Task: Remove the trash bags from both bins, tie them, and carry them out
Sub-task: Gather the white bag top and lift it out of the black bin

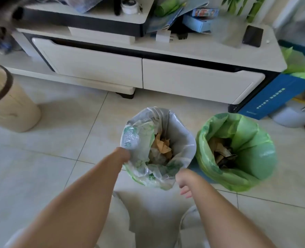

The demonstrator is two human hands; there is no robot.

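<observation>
1. The left hand (124, 154) grips the near-left rim of the clear trash bag (182, 138), which stands on the tiled floor (41, 167).
2. The right hand (184, 181) clutches its near rim.
3. The green trash bag (255, 158) stands just beside it, untouched.

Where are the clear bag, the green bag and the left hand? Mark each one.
clear bag (181, 140): head view, on its inner right wall.
green bag (255, 154): head view, on its right side folded over the bin.
left hand (124, 154): head view, on the hand at the clear bag's near-left rim.
</observation>
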